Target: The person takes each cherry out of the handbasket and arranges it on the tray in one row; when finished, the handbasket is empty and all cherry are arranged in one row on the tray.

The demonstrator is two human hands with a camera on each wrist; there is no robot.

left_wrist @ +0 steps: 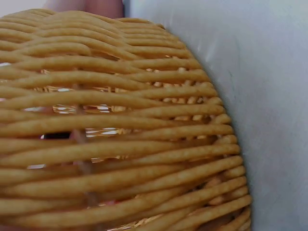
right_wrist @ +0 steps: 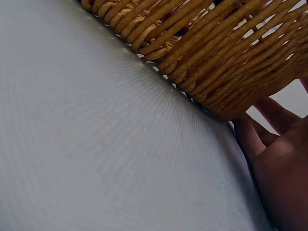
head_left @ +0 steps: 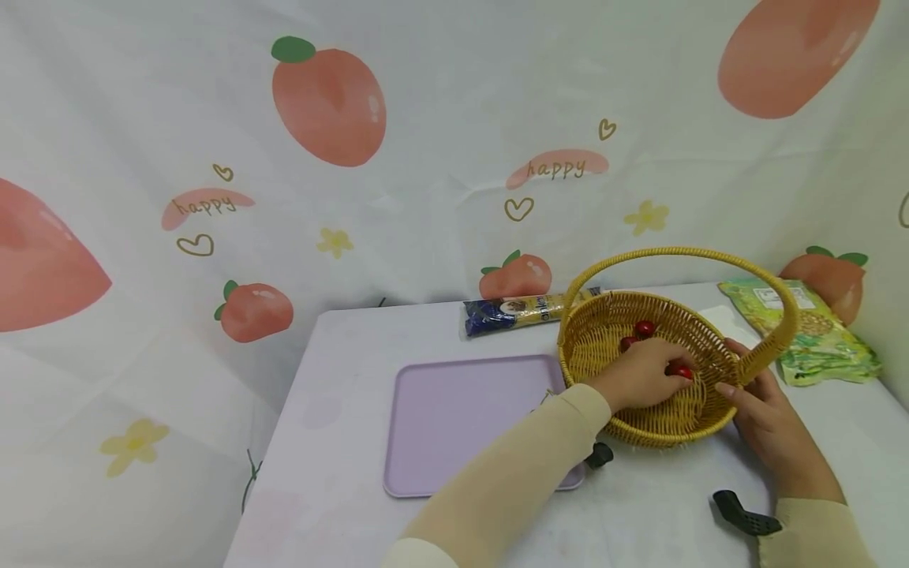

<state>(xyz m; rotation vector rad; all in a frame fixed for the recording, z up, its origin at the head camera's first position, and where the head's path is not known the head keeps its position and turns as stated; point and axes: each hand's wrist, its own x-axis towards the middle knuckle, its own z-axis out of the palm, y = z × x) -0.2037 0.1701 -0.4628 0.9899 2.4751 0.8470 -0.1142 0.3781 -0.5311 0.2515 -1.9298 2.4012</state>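
A yellow-brown wicker basket (head_left: pixel 582 355) with a tall arched handle stands at the right of the table. My left hand (head_left: pixel 649 371) reaches down inside it, thumb and fingertips pinching a small shiny red fruit (head_left: pixel 682 371). Two more red fruits (head_left: pixel 645 328) lie in the basket just beyond that hand. At the basket's right side, by the foot of the handle, my right hand (head_left: pixel 763 410) grips the rim with its thumb over the edge. Woven basket wall (left_wrist: pixel 120 106) fills most of the left wrist view. In the right wrist view, right-hand fingers (right_wrist: pixel 248 137) touch the basket's outside.
A lilac tray (head_left: pixel 469 426) lies left of the basket, partly behind the left sleeve. Behind them rests a blue-and-gold packet (head_left: pixel 525 310). A green-yellow bag (head_left: pixel 802 323) lies at the back right. Patterned cloth (head_left: pixel 426 197) hangs behind the table.
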